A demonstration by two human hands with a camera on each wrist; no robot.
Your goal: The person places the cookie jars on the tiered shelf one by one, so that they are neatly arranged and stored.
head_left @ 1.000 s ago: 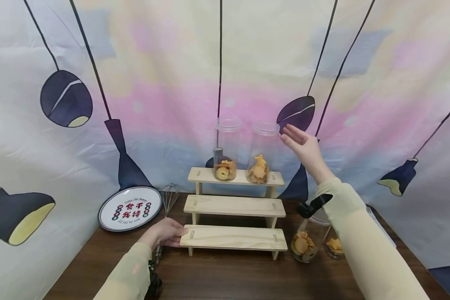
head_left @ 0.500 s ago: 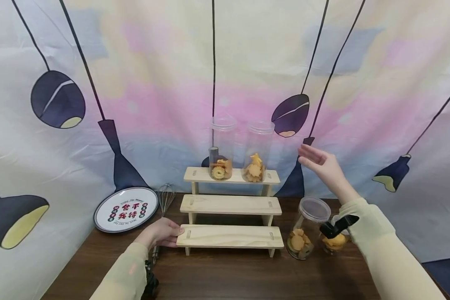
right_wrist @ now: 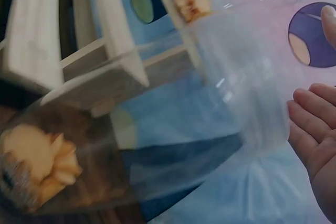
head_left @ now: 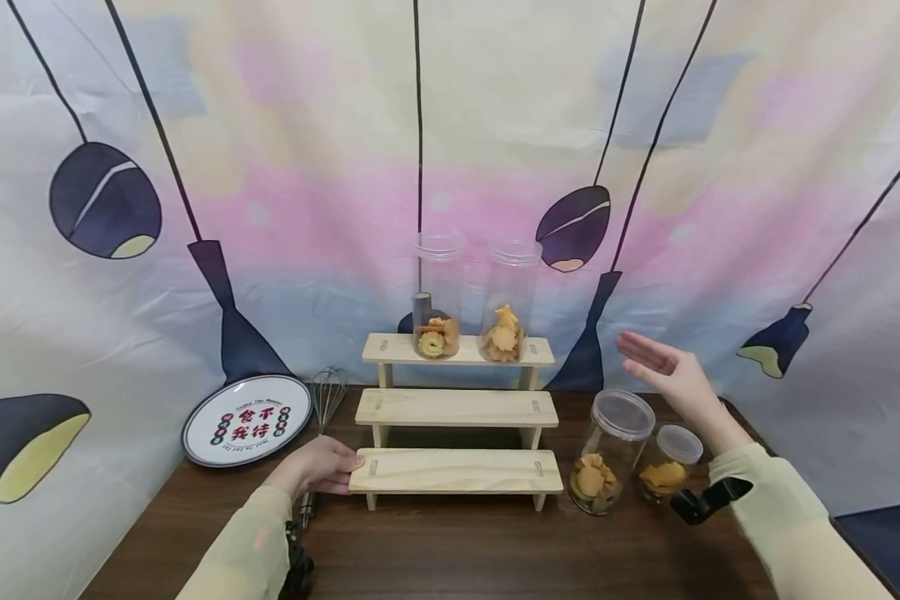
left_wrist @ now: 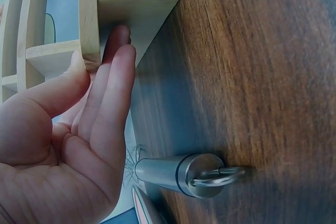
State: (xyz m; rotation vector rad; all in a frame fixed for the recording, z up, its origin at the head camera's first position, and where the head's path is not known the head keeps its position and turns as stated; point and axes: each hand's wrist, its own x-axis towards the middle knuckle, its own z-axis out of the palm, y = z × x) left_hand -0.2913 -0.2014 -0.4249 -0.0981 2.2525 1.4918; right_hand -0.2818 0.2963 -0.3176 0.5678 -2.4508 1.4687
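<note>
A three-step wooden rack (head_left: 457, 408) stands on the dark table. My left hand (head_left: 318, 467) pinches the left end of its lowest step, thumb on top and fingers underneath, as the left wrist view shows. On the top step are two tall clear jars with cookies, a left jar (head_left: 438, 300) and a right jar (head_left: 507, 304). My right hand (head_left: 675, 379) is in the air with relaxed fingers, holding nothing. Below and left of it stands a tall lidded cookie jar (head_left: 607, 450); beside that is a shorter cookie jar (head_left: 667, 467). The tall jar looms close in the right wrist view.
A white plate (head_left: 225, 442) with red characters leans against the printed cloth (head_left: 330, 208) at the left. Between plate and rack lies a whisk (head_left: 326, 400), its metal handle (left_wrist: 173, 174) pointing toward the front of the table.
My right hand has drawn away from the right jar on the top step, moving right and down. My left hand keeps its grip on the rack. The head view has shifted slightly.
</note>
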